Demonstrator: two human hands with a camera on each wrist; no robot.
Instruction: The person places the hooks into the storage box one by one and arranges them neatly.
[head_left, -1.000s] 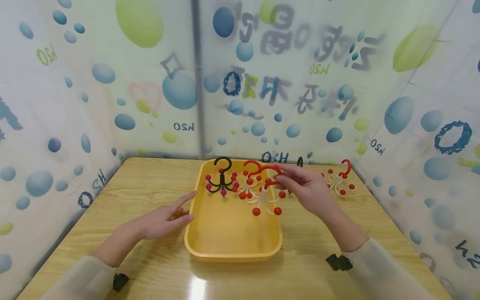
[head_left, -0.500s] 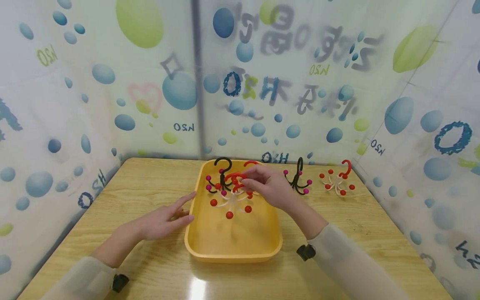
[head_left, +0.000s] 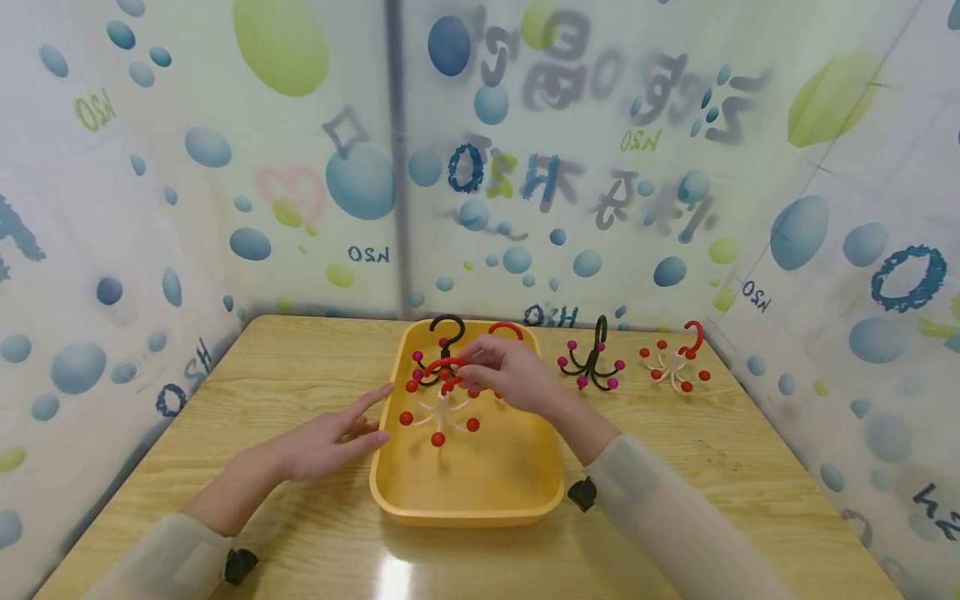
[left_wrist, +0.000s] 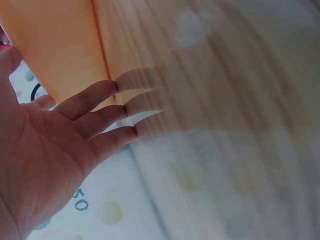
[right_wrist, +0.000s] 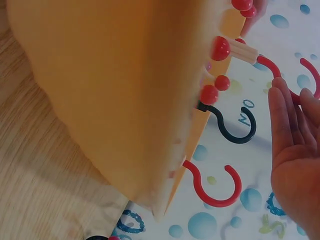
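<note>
My right hand (head_left: 510,375) pinches the red hook of a multi-arm hanger (head_left: 442,406) with white arms and red ball tips. The hanger hangs upright over the yellow tray (head_left: 468,497); in the right wrist view its pale stem (right_wrist: 243,51) shows beyond the tray wall. My left hand (head_left: 326,446) rests its extended fingers at the tray's left rim, and the left wrist view shows the palm (left_wrist: 45,155) with fingertips against the tray. A black hanger (head_left: 445,353) with magenta balls sits at the tray's back. Beside it, another red-hooked hanger (head_left: 507,327) is mostly hidden behind my right hand.
Right of the tray on the wooden table (head_left: 675,483) stand a black hanger (head_left: 592,365) with magenta balls and a red-and-white hanger (head_left: 678,365). A patterned curtain (head_left: 585,217) encloses the table at the back and both sides.
My right hand has carried the red-and-white hanger leftward from the tray's right side to over its left half, uncovering the black hanger on the table. The left hand has stayed in place.
</note>
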